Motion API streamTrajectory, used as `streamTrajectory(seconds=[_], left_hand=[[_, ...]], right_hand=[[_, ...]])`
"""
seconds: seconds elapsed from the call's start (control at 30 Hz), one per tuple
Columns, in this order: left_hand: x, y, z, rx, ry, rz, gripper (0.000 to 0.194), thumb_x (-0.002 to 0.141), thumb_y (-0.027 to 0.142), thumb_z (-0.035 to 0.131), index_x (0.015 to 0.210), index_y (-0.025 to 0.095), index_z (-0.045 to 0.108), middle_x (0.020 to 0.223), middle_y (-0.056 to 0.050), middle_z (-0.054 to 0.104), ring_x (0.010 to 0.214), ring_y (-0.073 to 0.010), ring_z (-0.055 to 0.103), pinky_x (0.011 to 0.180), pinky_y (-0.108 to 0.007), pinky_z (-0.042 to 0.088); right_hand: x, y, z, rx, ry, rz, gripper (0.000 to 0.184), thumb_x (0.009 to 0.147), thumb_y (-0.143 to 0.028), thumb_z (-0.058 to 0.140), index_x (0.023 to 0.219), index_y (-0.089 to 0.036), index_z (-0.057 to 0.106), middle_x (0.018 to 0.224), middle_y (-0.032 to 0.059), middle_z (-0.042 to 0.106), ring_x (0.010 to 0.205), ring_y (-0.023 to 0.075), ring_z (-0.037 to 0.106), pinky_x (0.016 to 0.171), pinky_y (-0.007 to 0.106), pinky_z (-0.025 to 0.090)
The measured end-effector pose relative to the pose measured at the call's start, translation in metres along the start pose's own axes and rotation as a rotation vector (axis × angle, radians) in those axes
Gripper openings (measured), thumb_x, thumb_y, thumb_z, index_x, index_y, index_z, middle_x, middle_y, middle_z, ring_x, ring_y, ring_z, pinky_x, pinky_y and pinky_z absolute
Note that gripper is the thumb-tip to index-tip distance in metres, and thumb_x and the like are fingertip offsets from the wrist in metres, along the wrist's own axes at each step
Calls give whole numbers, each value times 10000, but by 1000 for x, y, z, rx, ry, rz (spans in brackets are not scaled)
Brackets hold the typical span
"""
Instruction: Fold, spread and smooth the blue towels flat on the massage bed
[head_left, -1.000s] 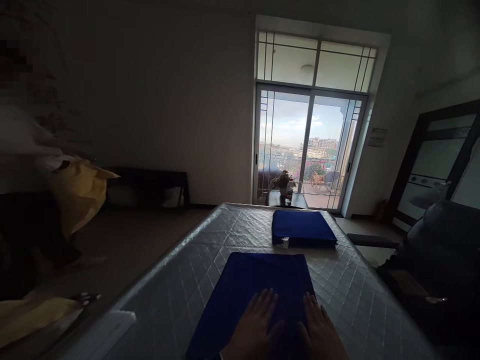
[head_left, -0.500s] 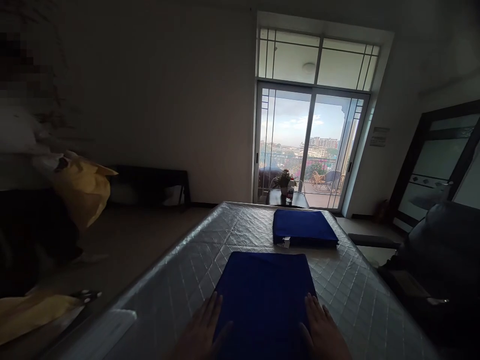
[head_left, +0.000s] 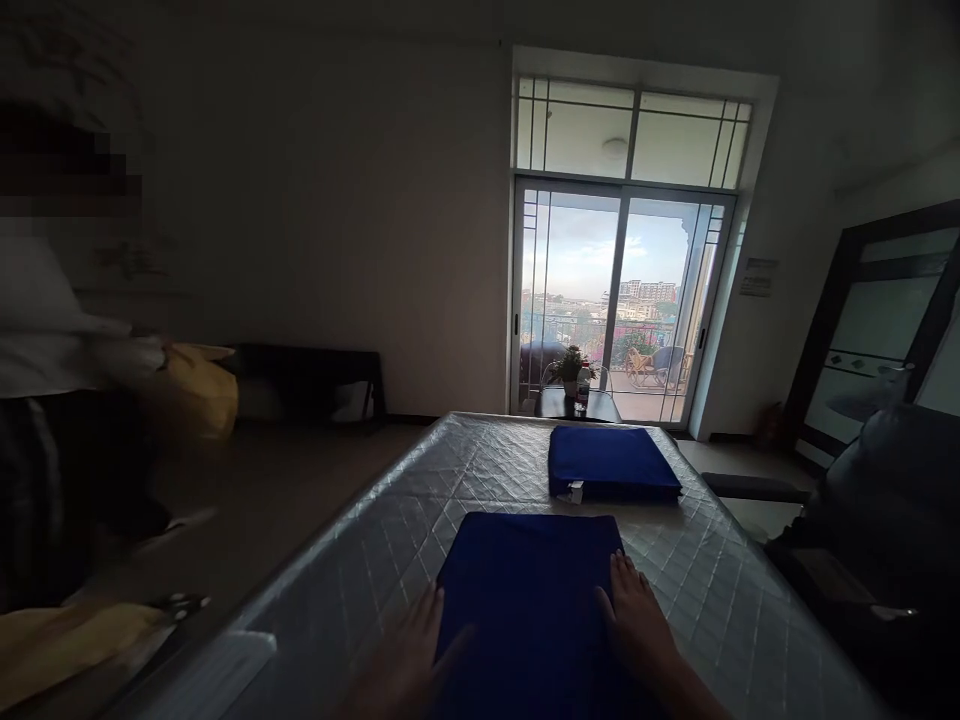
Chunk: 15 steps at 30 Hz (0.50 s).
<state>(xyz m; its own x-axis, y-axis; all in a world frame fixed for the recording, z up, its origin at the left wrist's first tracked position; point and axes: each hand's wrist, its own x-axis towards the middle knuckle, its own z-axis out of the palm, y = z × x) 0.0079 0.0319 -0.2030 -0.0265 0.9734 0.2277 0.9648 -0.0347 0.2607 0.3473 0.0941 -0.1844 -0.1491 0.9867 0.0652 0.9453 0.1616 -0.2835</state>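
Note:
A folded blue cloth [head_left: 532,600] lies flat on the silvery quilted table cover [head_left: 352,590], close in front of me. My left hand [head_left: 409,645] rests along its left edge, fingers stretched out and a little blurred. Along the right edge lies my right hand [head_left: 636,610], its fingers extended near the far right corner and its thumb over the cloth. Neither hand is wrapped round anything. A second folded blue cloth [head_left: 611,462], with a small white tag at its front, sits farther up the table.
At the left a person [head_left: 45,340] holds a yellow cloth or bag [head_left: 199,390]. Another yellow piece [head_left: 67,645] lies lower left, beside a pale flat object [head_left: 221,670]. A dark chair [head_left: 877,520] stands at the right. Beyond the table, a small table [head_left: 555,405] bears a potted plant [head_left: 571,368] and bottle.
My left hand has moved from the top of the near cloth to its left edge. My right hand has slid slightly forward along the right edge. The person's yellow item has shifted.

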Motion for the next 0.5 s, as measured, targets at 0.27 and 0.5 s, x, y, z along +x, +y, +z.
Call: streamTrajectory(seconds=[0.27, 0.5], left_hand=[[52, 181, 3, -121, -212, 411, 771, 1049, 587, 198, 1560, 32, 356, 1633, -212, 304, 1536, -299, 268, 1250, -473, 289], [61, 187, 66, -114, -74, 458, 662, 1071, 503, 208, 1581, 104, 345, 1611, -157, 396, 1526, -268, 313, 1255, -490, 297]], right_hand=[[2, 5, 5, -76, -7, -47, 679, 1016, -388, 225, 1583, -24, 303, 1662, 144, 224, 1561, 256, 160, 1270, 449, 177], [-1, 5, 0, -113, -24, -91, 644, 1001, -308, 234, 1587, -52, 307, 1670, 127, 202, 1564, 253, 138, 1274, 429, 148]])
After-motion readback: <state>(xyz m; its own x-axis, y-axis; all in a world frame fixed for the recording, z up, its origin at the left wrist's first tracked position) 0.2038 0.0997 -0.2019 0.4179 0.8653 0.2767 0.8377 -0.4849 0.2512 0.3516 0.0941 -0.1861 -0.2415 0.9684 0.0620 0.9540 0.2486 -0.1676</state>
